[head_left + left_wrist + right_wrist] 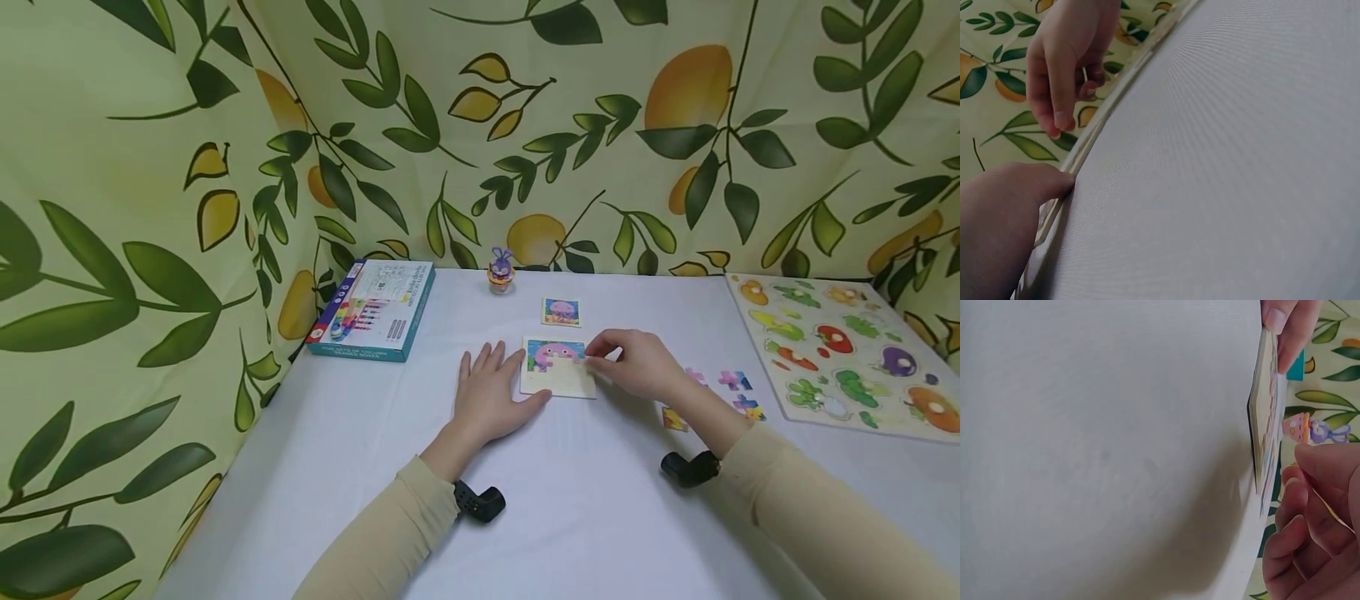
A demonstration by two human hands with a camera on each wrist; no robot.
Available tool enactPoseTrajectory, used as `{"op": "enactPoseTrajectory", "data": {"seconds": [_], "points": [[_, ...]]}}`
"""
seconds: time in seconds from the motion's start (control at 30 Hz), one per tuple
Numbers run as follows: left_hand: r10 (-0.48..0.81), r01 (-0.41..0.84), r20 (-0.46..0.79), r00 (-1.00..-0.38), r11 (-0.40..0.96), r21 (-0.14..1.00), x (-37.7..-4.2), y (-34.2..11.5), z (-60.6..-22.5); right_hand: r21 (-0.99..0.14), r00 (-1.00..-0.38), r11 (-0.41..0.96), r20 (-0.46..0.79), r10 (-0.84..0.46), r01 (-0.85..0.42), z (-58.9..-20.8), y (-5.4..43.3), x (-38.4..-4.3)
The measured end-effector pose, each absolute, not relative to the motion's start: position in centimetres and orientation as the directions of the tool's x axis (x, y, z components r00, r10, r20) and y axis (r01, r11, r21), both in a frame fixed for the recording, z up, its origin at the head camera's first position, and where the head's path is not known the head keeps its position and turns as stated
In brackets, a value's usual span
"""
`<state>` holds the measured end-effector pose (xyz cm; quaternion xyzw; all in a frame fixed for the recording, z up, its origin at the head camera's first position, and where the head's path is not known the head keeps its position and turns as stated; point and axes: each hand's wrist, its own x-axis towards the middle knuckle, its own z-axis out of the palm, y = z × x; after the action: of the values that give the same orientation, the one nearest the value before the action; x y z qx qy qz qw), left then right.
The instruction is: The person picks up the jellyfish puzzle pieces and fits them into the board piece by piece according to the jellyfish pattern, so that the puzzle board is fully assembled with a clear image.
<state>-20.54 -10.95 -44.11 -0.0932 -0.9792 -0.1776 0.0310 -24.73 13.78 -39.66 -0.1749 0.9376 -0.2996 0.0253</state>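
A small jigsaw board (558, 383) lies on the white table, its upper part filled with a pink octopus picture and its lower part bare. My left hand (491, 396) rests at its left side, fingers spread, with the thumb on the board's near edge. Over the board's right edge is my right hand (633, 362), its fingers bent and the thumb close to the index finger. In the right wrist view no piece shows between those fingertips (1302, 451). Loose jigsaw pieces (735, 381) lie to the right, partly hidden behind the right forearm.
A small octopus picture card (561, 312) lies beyond the board, and a purple-eared figurine (501, 271) stands behind it. At the back left sits a flat box (375, 308). A vegetable puzzle board (810, 392) lies at the right. A leaf-patterned curtain (465, 217) hangs behind.
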Motion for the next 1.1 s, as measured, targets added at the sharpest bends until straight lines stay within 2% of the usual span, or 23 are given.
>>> {"op": "enactPoseTrajectory", "data": {"seconds": [0.57,1.1], "points": [[0.175,0.2,0.104,-0.979,0.917,0.346,-20.4,-10.9,-44.2,-0.572,-0.965,0.79,0.011,-0.261,-0.22,-39.8,18.0,-24.2],[0.173,0.199,0.107,-0.979,0.919,0.339,-20.4,-10.9,-44.3,-0.551,-0.969,0.809,-0.001,-0.245,-0.204,-39.9,21.4,-23.8]]}}
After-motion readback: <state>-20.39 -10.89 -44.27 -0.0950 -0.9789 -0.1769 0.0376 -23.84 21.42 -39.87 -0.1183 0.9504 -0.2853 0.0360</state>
